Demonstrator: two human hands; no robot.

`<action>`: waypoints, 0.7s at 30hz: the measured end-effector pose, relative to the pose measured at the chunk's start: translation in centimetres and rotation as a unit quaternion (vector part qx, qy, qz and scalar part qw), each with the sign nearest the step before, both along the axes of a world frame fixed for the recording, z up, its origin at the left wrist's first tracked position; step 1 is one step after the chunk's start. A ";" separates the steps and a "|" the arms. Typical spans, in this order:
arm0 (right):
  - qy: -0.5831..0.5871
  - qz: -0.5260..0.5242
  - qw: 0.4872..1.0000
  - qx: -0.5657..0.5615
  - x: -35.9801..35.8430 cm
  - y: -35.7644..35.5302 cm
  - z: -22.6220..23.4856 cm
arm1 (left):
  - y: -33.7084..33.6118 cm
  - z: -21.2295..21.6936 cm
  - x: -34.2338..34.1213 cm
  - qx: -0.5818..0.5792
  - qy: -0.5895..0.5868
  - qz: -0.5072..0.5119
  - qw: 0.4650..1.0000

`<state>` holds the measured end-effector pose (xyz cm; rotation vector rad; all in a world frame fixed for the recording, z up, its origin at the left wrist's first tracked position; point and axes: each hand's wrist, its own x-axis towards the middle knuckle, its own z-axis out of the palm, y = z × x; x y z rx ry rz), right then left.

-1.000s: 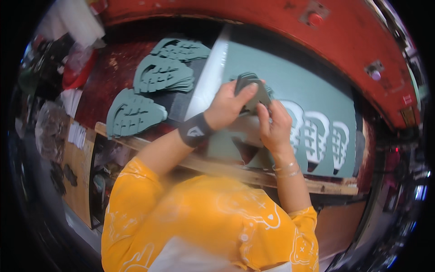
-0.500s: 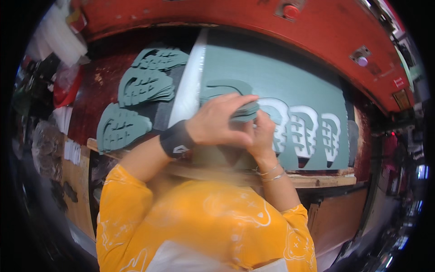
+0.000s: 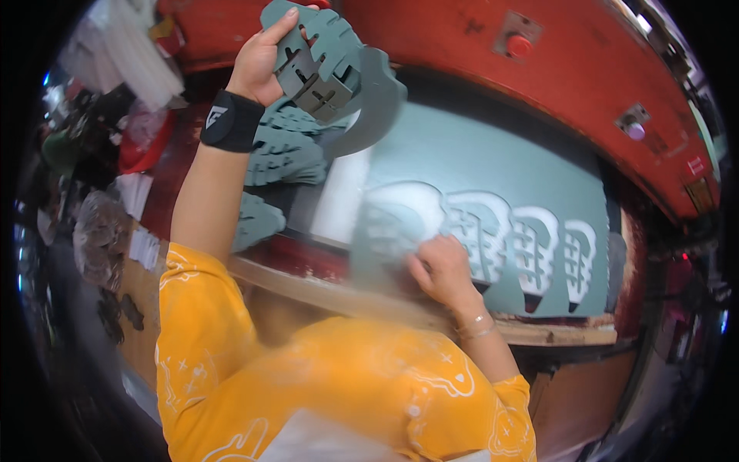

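Observation:
My left hand (image 3: 260, 68) is raised at the far left of the work surface, closed on a stack of grey-green slotted cut pieces (image 3: 331, 42). From the stack's right side a wide, curved grey band (image 3: 382, 96) hangs, blurred by motion. Below it, over the near part of a large grey-green sheet (image 3: 477, 158), my right hand (image 3: 445, 269) is curled into a fist; its inner side is hidden. Several slotted openings (image 3: 531, 231) run in a row along the sheet's near edge, showing white beneath. The leftmost opening, beside my right hand, is blurred.
More slotted piece stacks (image 3: 291, 158) lie left of the sheet, one (image 3: 258, 222) nearer me. A white strip (image 3: 339, 202) borders the sheet. Behind stands a red machine body (image 3: 454, 31) with a red button (image 3: 519, 46). A wooden edge (image 3: 554, 333) runs along the front.
My left hand has lifted the stack up and away to the left, out of my right hand. My right hand has closed and stayed low over the sheet. The view has shifted slightly.

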<state>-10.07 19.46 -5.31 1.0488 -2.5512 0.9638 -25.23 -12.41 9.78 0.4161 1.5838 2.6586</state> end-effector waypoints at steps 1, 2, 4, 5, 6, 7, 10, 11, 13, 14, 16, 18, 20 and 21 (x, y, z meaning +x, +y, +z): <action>-0.001 0.011 1.000 -0.023 0.0 0.1 0.0 | -1.6 0.8 -0.1 -0.056 -0.019 0.038 0.998; -0.007 0.010 0.998 -0.064 0.0 0.2 0.0 | -3.0 1.4 -0.2 -0.108 -0.040 0.076 0.990; -0.036 -0.001 0.990 -0.133 -0.1 0.5 -0.1 | -5.3 1.4 -0.4 -0.152 -0.060 0.139 0.977; -0.046 -0.006 0.987 -0.152 -0.1 0.6 -0.2 | -6.5 1.4 -0.5 -0.186 -0.079 0.190 0.961; -0.069 -0.019 0.984 -0.163 -0.2 0.8 -0.3 | -7.8 1.4 -0.9 -0.215 -0.088 0.223 0.947; -0.084 -0.027 0.980 -0.178 -0.1 0.9 -0.5 | -9.1 1.3 -1.3 -0.235 -0.090 0.247 0.936; -0.068 -0.033 0.985 -0.154 -0.3 1.2 -0.9 | -13.1 0.9 -3.3 -0.388 -0.073 0.373 0.839; -0.066 -0.036 0.986 -0.147 -0.3 1.3 -0.9 | -13.9 0.4 -4.0 -0.436 -0.070 0.410 0.798; -0.077 -0.044 0.985 -0.147 -0.4 1.4 -0.7 | -14.0 -1.5 -5.1 -0.510 -0.007 0.432 0.744; -0.084 -0.048 0.985 -0.145 -0.3 1.4 -0.5 | -13.1 -2.9 -5.5 -0.564 0.003 0.427 0.707; -0.087 -0.047 0.986 -0.132 -0.2 1.3 0.0 | -9.4 -6.6 -6.1 -0.661 0.050 0.432 0.612; -0.076 -0.037 0.989 -0.118 0.1 1.4 0.5 | -4.1 -11.1 -5.8 -0.709 0.084 0.375 0.591; -0.091 -0.021 0.992 -0.090 0.6 2.4 0.9 | 0.8 -14.6 -5.0 -0.705 -0.080 0.219 0.670; -0.106 -0.018 0.992 -0.064 0.8 3.4 0.9 | 2.6 -15.9 -4.0 -0.755 -0.061 0.214 0.617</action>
